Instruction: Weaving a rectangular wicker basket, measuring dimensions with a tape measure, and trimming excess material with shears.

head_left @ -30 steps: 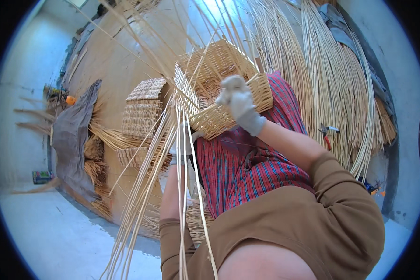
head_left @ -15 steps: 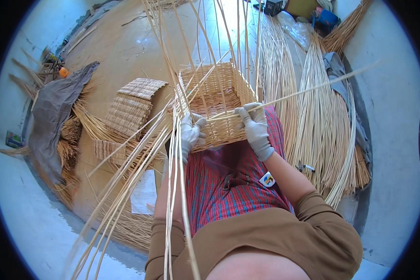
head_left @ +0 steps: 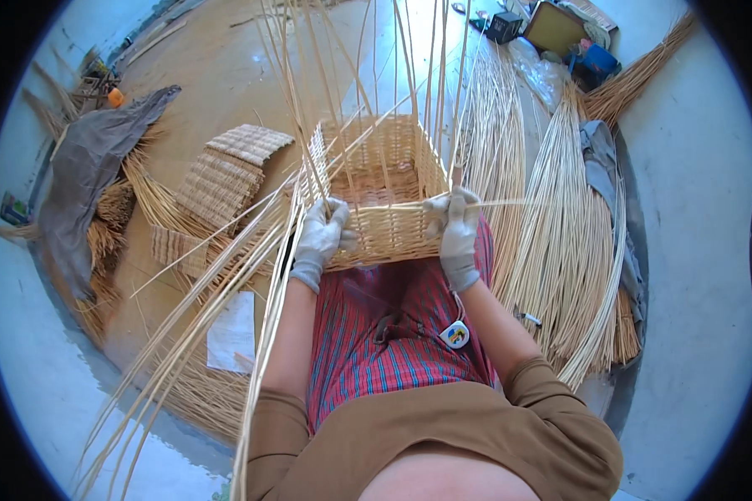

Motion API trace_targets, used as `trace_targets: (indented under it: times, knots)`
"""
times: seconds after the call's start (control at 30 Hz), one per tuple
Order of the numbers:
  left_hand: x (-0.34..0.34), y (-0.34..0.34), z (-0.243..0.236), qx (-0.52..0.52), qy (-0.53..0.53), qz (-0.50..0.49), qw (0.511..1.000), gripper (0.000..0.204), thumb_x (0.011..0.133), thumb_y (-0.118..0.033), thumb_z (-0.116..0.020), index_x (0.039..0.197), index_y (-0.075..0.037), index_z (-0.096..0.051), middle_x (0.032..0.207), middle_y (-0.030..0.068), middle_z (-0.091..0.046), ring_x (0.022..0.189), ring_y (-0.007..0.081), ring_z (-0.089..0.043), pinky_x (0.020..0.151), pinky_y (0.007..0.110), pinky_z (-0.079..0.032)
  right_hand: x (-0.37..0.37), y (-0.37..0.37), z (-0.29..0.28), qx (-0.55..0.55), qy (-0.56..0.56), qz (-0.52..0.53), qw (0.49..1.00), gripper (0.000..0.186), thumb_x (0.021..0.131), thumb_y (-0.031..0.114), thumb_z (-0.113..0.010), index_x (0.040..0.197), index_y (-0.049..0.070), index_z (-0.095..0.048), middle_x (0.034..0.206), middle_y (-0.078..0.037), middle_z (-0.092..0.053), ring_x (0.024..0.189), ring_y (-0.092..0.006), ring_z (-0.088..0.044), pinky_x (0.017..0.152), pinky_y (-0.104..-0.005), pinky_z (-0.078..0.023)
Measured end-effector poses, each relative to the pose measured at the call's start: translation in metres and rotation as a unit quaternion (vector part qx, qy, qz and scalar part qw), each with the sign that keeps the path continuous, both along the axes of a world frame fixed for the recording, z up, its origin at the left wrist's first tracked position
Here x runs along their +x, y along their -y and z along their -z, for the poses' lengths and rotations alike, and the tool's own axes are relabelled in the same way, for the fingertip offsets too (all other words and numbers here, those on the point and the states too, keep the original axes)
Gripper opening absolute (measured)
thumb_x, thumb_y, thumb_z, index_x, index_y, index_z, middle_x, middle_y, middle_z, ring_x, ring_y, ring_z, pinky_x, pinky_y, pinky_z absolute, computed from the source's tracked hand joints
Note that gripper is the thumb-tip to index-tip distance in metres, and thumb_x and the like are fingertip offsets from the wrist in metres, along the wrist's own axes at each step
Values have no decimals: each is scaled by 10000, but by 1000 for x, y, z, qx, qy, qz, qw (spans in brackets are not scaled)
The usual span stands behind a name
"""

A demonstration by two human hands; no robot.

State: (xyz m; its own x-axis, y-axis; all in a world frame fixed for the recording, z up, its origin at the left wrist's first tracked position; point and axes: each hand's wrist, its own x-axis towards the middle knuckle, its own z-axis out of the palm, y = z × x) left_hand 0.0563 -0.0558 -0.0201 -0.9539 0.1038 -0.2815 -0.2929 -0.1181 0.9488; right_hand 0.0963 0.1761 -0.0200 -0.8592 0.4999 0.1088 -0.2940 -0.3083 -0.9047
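A rectangular wicker basket [head_left: 393, 236] in the making sits over my lap, with tall upright rods standing from its walls. My left hand [head_left: 320, 240], in a pale work glove, is closed around the near left corner of the basket, beside a bunch of loose wicker rods [head_left: 217, 292] fanning out to the lower left. At the near right corner my gloved right hand [head_left: 458, 234] is closed on a thin wicker rod [head_left: 500, 203]. That rod runs along the near rim and sticks out to the right. The right fingertips are partly hidden behind the rim.
Long bundles of pale rods [head_left: 551, 259] lie on the right. To the left are woven panels [head_left: 221, 179], more rod bundles and a grey cloth [head_left: 100, 167]. A white sheet [head_left: 232, 334] lies near my left forearm. A blue container [head_left: 597, 63] stands at the back right.
My right hand has turned more upright at the corner. The rod it holds has swung from slanting up rightward to nearly level. The view has shifted slightly, and the basket appears turned a little.
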Motion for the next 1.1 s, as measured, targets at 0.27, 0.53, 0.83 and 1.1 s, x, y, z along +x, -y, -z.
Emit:
trace_targets:
  times: [0.27, 0.53, 0.83, 1.1]
  knots:
    - [8, -27, -23, -111, 10, -110, 988, 428, 910, -406, -749, 943, -22, -566, 820, 90, -656, 531, 171, -661, 381, 302, -520, 9, 2, -55, 70, 58, -82, 993, 169, 1059, 165, -504, 1155, 34, -553, 876, -103, -690, 867, -197, -709, 573, -253, -507]
    - [-5, -72, -40, -231, 13, 189, 954, 439, 1022, -443, -545, 1244, -67, -600, 958, 170, -705, 685, 213, -700, 638, 369, -548, 8, -73, -9, 58, 33, -46, 997, 216, 1034, 107, -531, 1243, 126, -485, 1073, -166, -705, 988, -250, -698, 786, -332, -600]
    - [-22, -82, -22, -403, -57, 149, 901, 666, 1038, -579, -334, 1080, -17, -690, 1015, 290, -686, 1008, 457, -638, 903, 515, -480, -120, 21, -114, 299, -62, -16, 952, 614, 948, 154, -624, 1513, 96, -391, 1257, -164, -649, 1073, -269, -659, 989, -354, -508]
    - [-6, -85, -19, -368, -124, 92, 917, 341, 977, -362, -661, 1080, -38, -659, 803, 80, -677, 639, 153, -629, 608, 324, -511, 50, -82, -2, 94, 58, -65, 992, 251, 1058, 194, -511, 1277, 73, -490, 1092, -133, -679, 999, -231, -688, 782, -352, -594]
